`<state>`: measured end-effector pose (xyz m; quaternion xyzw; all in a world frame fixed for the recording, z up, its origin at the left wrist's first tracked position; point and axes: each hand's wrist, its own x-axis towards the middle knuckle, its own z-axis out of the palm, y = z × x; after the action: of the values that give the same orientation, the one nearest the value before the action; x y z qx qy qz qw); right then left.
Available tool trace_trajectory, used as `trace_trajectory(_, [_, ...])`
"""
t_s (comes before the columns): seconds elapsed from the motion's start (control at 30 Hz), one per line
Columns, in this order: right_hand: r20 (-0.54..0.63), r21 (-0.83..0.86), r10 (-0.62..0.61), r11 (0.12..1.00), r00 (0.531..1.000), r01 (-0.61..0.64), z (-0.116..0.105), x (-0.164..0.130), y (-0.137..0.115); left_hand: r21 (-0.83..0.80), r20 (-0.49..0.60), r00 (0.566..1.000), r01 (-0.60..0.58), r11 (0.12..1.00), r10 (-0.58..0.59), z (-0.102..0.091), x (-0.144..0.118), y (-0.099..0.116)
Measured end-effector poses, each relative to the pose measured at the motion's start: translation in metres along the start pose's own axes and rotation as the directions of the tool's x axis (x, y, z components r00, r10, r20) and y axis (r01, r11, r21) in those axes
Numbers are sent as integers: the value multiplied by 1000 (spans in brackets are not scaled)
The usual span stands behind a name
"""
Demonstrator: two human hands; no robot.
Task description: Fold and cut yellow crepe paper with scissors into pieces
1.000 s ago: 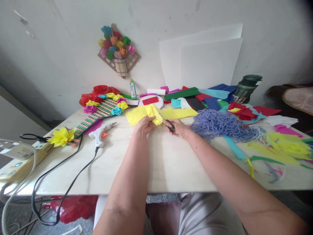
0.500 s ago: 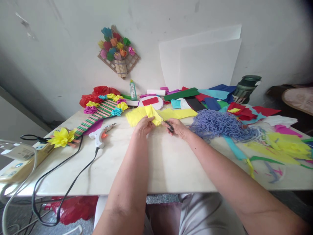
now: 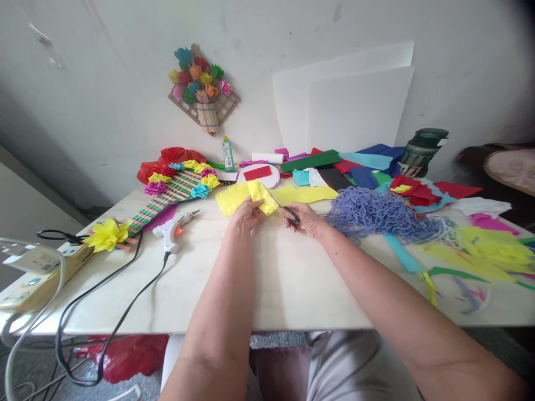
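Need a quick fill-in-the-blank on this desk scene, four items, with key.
1. The left hand holds a folded sheet coloured ____.
2. The right hand holds a pair of ____.
3. From the wearer's viewpoint, the glue gun lies to the ____ of both hands.
4. The small rectangle on the white oval is coloured ____.

Missing words: yellow; scissors; left; red.

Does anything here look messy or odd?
Yes: the loose heap of blue-purple yarn sprawls in a tangle of loops beside the bare right hand, and thin green, blue and yellow scraps lie strewn toward the front of the pale table. They look untidy; I see nothing spilled.
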<state>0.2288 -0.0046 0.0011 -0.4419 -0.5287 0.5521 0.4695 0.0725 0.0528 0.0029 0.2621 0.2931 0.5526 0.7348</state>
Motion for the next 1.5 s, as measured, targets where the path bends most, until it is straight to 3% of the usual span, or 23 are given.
trace_trajectory(0.23, [-8,-22,5,1000,1000,-5,-1,3,3,13,48,999,-2,1000,1,-1,-1,-1])
trace_trajectory(0.5, [-91,-177,-91,982,992,74,-3,2,-1,52,36,999,11,999,-13,1,-3,0])
trace_trajectory(0.8, [23,-254,-99,962,995,101,-4,-3,-5,76,62,998,3,997,-7,-3,2,-1])
trace_trajectory(1.1, [65,-177,-53,982,996,64,-10,4,6,117,88,995,35,993,-45,-2,-2,0])
trace_trajectory(1.5, [75,-133,-22,991,997,32,-9,0,-2,126,109,992,46,991,-60,-3,-1,-1])
